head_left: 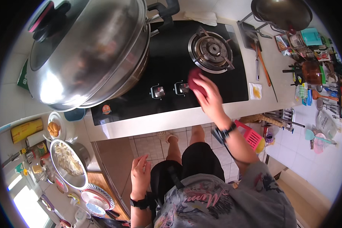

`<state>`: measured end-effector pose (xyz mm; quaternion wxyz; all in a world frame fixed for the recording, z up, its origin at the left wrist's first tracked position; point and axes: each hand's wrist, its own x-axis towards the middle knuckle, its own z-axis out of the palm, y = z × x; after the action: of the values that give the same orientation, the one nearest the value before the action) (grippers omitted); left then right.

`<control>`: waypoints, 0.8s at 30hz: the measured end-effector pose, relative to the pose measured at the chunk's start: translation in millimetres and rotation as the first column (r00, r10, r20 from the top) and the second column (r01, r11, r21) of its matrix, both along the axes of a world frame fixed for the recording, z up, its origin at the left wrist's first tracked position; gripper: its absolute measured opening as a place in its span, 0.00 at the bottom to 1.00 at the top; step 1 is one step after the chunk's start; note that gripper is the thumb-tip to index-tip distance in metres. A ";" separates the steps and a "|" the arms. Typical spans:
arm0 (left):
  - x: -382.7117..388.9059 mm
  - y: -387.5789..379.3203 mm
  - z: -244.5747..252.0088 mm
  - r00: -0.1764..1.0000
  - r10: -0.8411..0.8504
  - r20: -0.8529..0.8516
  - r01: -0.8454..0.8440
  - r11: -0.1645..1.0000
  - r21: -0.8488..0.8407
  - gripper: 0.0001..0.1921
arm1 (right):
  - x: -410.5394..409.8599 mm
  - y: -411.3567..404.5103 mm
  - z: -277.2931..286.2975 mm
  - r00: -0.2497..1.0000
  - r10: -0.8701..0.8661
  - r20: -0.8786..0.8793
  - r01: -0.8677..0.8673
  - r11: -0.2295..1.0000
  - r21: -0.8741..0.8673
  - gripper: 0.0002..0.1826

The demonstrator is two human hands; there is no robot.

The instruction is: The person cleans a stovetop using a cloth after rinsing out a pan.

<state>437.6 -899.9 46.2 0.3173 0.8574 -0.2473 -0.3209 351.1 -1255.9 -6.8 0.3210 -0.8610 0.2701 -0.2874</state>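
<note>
My right hand holds a dark red cloth, partly blurred, over the black glass cooktop, just right of a control knob and below the right gas burner. A second knob sits further left. My left hand hangs in front of the counter, fingers loosely apart, with nothing in it. A large lidded steel pot covers the left side of the cooktop and hides what is under it.
Right of the cooktop lie a wooden-handled utensil and a stained white tissue; a wok stands behind. To the left are a steel bowl of sliced food, a plate with brown food and stacked dishes. A folded white cloth lies behind.
</note>
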 end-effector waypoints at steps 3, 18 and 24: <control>-1.0 -7.6 -1.8 0.999 -0.011 0.039 0.012 1.000 -0.026 0.14 | 66.3 -41.6 -43.2 0.990 0.137 0.043 -0.141 0.986 0.087 0.16; -0.1 14.1 1.1 0.996 0.071 -0.047 -0.068 0.996 0.053 0.14 | -28.4 77.7 -3.3 0.947 0.226 -0.230 -0.228 0.974 0.017 0.21; 3.9 8.2 7.9 0.999 0.032 -0.015 -0.032 0.998 0.048 0.14 | 110.1 -7.4 -27.9 0.932 -0.105 -0.348 -0.011 0.948 -0.317 0.23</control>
<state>441.5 -891.7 54.1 0.3039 0.8660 -0.2234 -0.3282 461.2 -1263.2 -34.6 0.1181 -0.9321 0.2961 -0.1718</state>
